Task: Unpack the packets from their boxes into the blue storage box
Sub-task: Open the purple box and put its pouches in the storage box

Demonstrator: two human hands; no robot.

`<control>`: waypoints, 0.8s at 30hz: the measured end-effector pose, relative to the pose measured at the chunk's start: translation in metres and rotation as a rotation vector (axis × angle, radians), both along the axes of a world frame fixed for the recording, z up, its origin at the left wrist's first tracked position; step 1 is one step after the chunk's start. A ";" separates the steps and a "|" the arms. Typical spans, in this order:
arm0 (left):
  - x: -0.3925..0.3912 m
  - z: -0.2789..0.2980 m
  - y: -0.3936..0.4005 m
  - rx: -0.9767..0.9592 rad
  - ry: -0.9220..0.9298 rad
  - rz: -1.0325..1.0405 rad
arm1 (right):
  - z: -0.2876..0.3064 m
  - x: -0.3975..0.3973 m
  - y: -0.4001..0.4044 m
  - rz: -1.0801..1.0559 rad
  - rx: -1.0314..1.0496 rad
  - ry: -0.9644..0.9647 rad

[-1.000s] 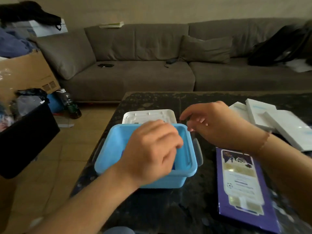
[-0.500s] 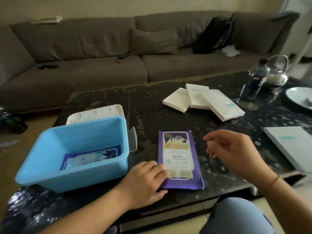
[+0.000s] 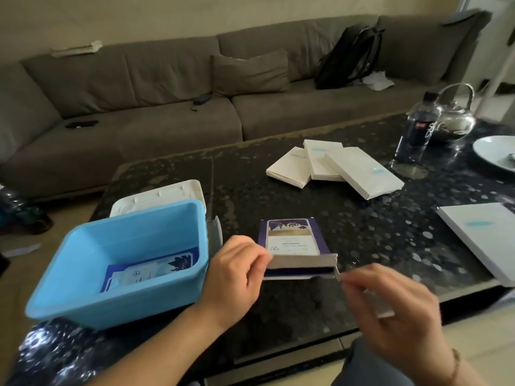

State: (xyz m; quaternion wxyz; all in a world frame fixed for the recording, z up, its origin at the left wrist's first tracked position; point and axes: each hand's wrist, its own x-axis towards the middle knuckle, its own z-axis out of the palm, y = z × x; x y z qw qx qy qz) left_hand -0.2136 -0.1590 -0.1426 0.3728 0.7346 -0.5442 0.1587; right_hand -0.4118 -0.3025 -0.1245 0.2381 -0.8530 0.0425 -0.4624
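The blue storage box (image 3: 83, 302) stands open on the dark table, at the left, with one purple packet (image 3: 145, 271) lying flat inside. A purple box (image 3: 292, 238) is lifted at its near end, which is open and shows dark packets inside. My left hand (image 3: 237, 271) grips the box's near left corner. My right hand (image 3: 390, 307), blurred, pinches the opened end flap at the box's near right corner. Three white boxes (image 3: 334, 168) lie overlapped farther back on the table.
The white lid (image 3: 161, 196) lies behind the storage box. Another white box (image 3: 485, 240) sits at the right table edge. A water bottle (image 3: 415, 132), a glass kettle (image 3: 454, 115) and a white plate (image 3: 496, 151) stand far right. A sofa runs behind the table.
The purple box lay flat with my left hand at its near corner; now both hands hold it, its near end raised and opened. Earlier, my left hand was inside the storage box.
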 end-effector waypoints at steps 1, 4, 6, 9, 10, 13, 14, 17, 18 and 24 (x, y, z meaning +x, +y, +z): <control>-0.002 0.006 -0.004 -0.022 0.103 0.024 | -0.004 0.004 0.003 0.045 -0.073 0.016; -0.005 0.020 -0.017 -0.048 0.295 0.063 | -0.017 0.021 0.007 0.046 -0.233 0.141; -0.006 0.025 -0.023 -0.061 0.343 0.087 | -0.020 0.032 0.009 -0.054 -0.293 0.216; -0.008 0.028 -0.028 -0.050 0.352 0.118 | -0.019 0.043 0.014 -0.188 -0.333 0.248; -0.009 0.029 -0.030 -0.048 0.352 0.123 | -0.018 0.047 0.015 -0.228 -0.342 0.246; -0.009 0.029 -0.034 -0.046 0.338 0.144 | -0.018 0.058 0.019 -0.325 -0.380 0.275; -0.008 0.029 -0.035 -0.039 0.324 0.148 | -0.019 0.060 0.021 -0.346 -0.389 0.297; -0.006 0.029 -0.036 0.001 0.324 0.137 | -0.022 0.063 0.022 -0.378 -0.408 0.301; -0.006 0.029 -0.036 0.014 0.334 0.132 | -0.023 0.062 0.020 -0.374 -0.405 0.282; -0.003 0.024 -0.032 0.039 0.344 0.083 | -0.031 0.050 0.013 -0.273 -0.388 0.160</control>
